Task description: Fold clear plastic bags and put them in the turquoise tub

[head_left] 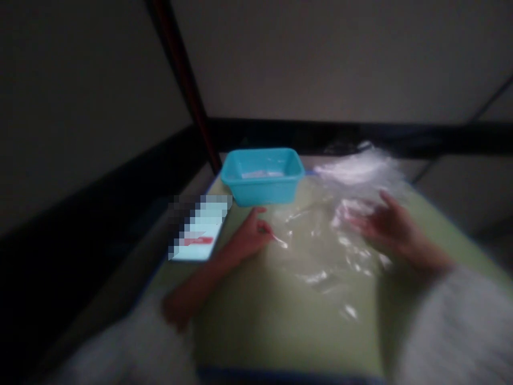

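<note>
A large clear plastic bag (312, 246) lies spread and crinkled over the green tabletop, with glints along its folds. At its left edge, my left hand (254, 233) pinches the plastic between thumb and finger. My right hand (388, 222) is at the bag's right side, palm turned inward, thumb raised and fingers stretched out. Its fingertips touch or lie behind a bunched part of the plastic; blur hides exactly which. More whitish clear plastic (360, 166) is heaped beyond my right hand.
A turquoise plastic basin (262, 190) stands at the far end of the green table (288, 331). A phone or tablet (202, 230) with a lit screen lies left of my left hand. Behind rises a pale wall (340, 59), with a dark reddish pole (184, 69) at the corner.
</note>
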`<state>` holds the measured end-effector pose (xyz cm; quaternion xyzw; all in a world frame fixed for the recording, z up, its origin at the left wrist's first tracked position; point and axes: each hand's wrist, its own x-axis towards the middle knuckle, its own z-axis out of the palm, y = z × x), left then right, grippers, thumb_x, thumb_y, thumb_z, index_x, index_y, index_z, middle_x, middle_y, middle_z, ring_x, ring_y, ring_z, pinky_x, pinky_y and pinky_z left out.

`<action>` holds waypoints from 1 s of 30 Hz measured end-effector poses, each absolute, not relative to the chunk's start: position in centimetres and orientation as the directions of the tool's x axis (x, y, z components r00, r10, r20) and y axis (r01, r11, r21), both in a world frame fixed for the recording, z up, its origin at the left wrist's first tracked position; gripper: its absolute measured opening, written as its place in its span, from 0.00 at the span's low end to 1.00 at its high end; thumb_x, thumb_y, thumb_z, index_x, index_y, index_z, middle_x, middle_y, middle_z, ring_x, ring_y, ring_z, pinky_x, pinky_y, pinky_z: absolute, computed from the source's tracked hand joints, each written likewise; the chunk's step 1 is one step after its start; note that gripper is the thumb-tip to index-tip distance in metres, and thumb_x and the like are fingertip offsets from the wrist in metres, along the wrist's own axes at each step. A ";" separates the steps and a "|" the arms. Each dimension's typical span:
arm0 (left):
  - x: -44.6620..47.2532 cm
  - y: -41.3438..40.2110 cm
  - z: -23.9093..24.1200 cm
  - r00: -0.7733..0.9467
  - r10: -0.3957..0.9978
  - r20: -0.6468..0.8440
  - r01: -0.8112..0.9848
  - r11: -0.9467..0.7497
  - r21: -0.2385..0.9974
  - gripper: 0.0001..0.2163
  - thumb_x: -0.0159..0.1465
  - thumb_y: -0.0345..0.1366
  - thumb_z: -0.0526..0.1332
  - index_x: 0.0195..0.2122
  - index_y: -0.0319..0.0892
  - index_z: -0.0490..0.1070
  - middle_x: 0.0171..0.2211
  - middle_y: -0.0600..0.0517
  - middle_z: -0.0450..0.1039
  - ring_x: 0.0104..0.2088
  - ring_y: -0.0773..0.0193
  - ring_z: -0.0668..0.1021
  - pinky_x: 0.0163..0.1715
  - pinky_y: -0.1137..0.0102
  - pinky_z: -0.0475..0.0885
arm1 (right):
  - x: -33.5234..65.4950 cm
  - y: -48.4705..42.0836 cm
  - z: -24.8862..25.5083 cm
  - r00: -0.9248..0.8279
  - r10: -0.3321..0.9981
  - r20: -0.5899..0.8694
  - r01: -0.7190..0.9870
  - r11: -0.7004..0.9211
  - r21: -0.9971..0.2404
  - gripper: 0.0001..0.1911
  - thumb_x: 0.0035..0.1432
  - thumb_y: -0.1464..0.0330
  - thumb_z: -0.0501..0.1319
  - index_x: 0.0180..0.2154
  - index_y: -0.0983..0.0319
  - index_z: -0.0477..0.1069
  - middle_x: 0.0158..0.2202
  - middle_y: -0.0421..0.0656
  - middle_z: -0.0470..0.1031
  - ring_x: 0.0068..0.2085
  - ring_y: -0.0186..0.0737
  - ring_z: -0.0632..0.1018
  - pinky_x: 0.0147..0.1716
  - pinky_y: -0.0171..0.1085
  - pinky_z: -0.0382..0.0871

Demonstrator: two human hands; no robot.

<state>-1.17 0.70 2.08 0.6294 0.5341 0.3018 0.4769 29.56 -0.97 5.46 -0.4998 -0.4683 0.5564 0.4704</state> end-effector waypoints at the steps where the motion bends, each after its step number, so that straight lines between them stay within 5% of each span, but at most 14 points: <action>1: -1.2 0.7 2.0 0.233 0.968 -0.094 0.451 -0.022 0.892 0.27 0.52 0.23 0.57 0.54 0.38 0.53 0.27 0.58 0.69 0.23 0.69 0.72 0.23 0.75 0.65 | 29.5 -1.0 5.5 -0.033 0.983 -0.180 -0.114 -0.183 -0.976 0.16 0.55 0.53 0.56 0.38 0.56 0.69 0.38 0.45 0.79 0.37 0.48 0.81 0.39 0.51 0.75; 3: -1.2 0.5 2.2 0.196 0.980 -0.025 0.622 -0.104 0.776 0.27 0.53 0.22 0.55 0.55 0.37 0.53 0.28 0.55 0.69 0.28 0.65 0.74 0.28 0.72 0.67 | 29.4 -1.2 5.2 0.031 0.971 -0.235 -0.181 -0.226 -0.957 0.16 0.49 0.60 0.63 0.40 0.56 0.67 0.38 0.44 0.79 0.37 0.46 0.81 0.40 0.48 0.76; 6: -1.2 -0.1 2.7 0.160 0.984 0.073 0.869 -0.176 0.463 0.28 0.57 0.25 0.54 0.60 0.35 0.50 0.33 0.49 0.71 0.32 0.57 0.76 0.32 0.65 0.70 | 29.0 -1.0 4.2 0.164 0.983 -0.080 -0.087 -0.066 -0.994 0.23 0.42 0.66 0.67 0.42 0.55 0.64 0.37 0.41 0.78 0.35 0.43 0.80 0.39 0.45 0.76; 10: -1.1 -0.9 3.4 0.262 0.917 0.302 0.938 -0.315 0.143 0.26 0.58 0.25 0.53 0.60 0.33 0.53 0.49 0.38 0.66 0.47 0.48 0.72 0.44 0.56 0.70 | 28.9 -0.8 3.3 0.230 0.936 0.265 0.310 0.188 -0.932 0.23 0.43 0.65 0.66 0.43 0.57 0.63 0.38 0.42 0.75 0.34 0.42 0.78 0.36 0.45 0.74; 12: -0.7 -1.1 3.4 0.344 0.843 0.413 0.888 -0.435 0.148 0.22 0.59 0.25 0.52 0.55 0.34 0.59 0.52 0.39 0.64 0.53 0.50 0.69 0.51 0.56 0.67 | 28.8 -1.1 3.5 0.146 0.892 0.427 0.586 0.270 -0.764 0.16 0.49 0.64 0.62 0.41 0.59 0.65 0.38 0.46 0.74 0.36 0.46 0.78 0.36 0.47 0.74; 15: 0.1 -1.8 2.7 0.452 0.772 0.446 0.742 -0.604 0.293 0.18 0.60 0.27 0.52 0.52 0.36 0.63 0.53 0.42 0.64 0.56 0.56 0.66 0.56 0.60 0.64 | 28.1 -1.9 4.0 -0.094 0.875 0.475 0.760 0.372 -0.534 0.10 0.58 0.63 0.55 0.40 0.60 0.69 0.40 0.49 0.75 0.41 0.49 0.77 0.41 0.48 0.72; 22: 1.8 -2.7 0.7 0.647 0.728 0.228 0.632 -0.679 0.374 0.22 0.65 0.35 0.51 0.59 0.31 0.57 0.61 0.37 0.56 0.62 0.55 0.61 0.61 0.61 0.59 | 23.9 -3.0 2.9 -0.562 0.771 0.300 0.697 0.637 -0.330 0.23 0.65 0.62 0.47 0.58 0.64 0.62 0.58 0.52 0.66 0.57 0.50 0.69 0.55 0.53 0.65; 30: 1.2 -2.1 0.3 0.697 0.693 0.184 0.656 -0.720 0.226 0.29 0.65 0.42 0.51 0.61 0.25 0.52 0.64 0.34 0.49 0.65 0.51 0.53 0.63 0.58 0.49 | 23.0 -3.4 0.6 -0.707 0.684 0.179 0.657 0.729 -0.193 0.41 0.62 0.50 0.49 0.64 0.75 0.48 0.64 0.61 0.49 0.65 0.52 0.51 0.62 0.51 0.49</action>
